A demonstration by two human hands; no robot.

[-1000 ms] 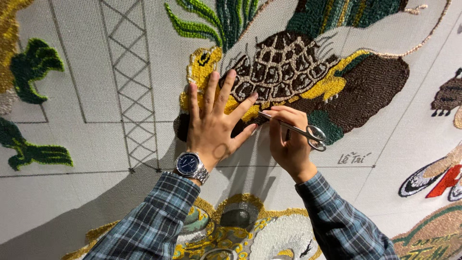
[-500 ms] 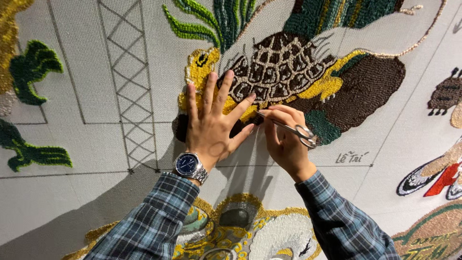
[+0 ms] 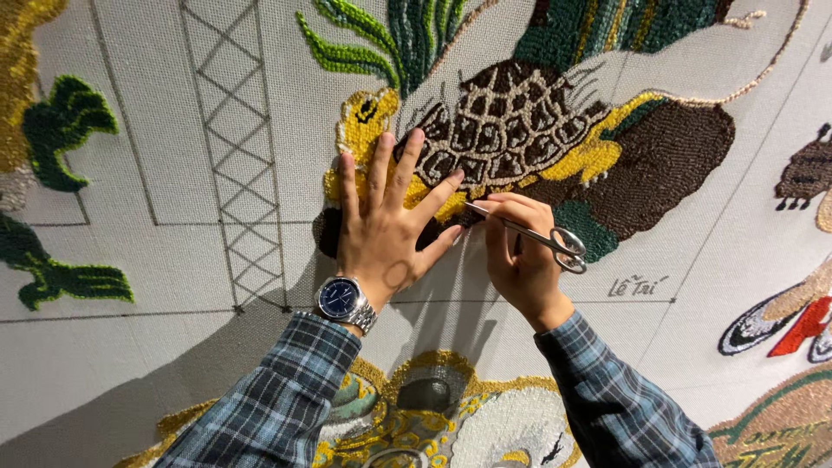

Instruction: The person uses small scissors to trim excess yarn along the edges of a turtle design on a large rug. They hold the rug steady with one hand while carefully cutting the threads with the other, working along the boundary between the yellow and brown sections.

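Note:
A tufted turtle design (image 3: pixel 520 139) in brown, yellow and beige yarn fills the upper middle of a stretched white cloth (image 3: pixel 173 260). My left hand (image 3: pixel 386 221) lies flat on the turtle's lower left part, fingers spread, with a silver wristwatch (image 3: pixel 344 301) on the wrist. My right hand (image 3: pixel 520 260) grips small metal scissors (image 3: pixel 533 236), their tips pointing left toward the yarn next to my left thumb. Both arms wear blue plaid sleeves.
Green leaf tufts (image 3: pixel 61 130) sit at the left, a drawn lattice tower (image 3: pixel 230 147) beside them. More tufted figures lie at the right edge (image 3: pixel 806 173) and along the bottom (image 3: pixel 451 425). Pen lines mark panels on the cloth.
My right hand has tilted the scissors slightly, the tips edging left toward my left thumb. My left hand stays pressed in place.

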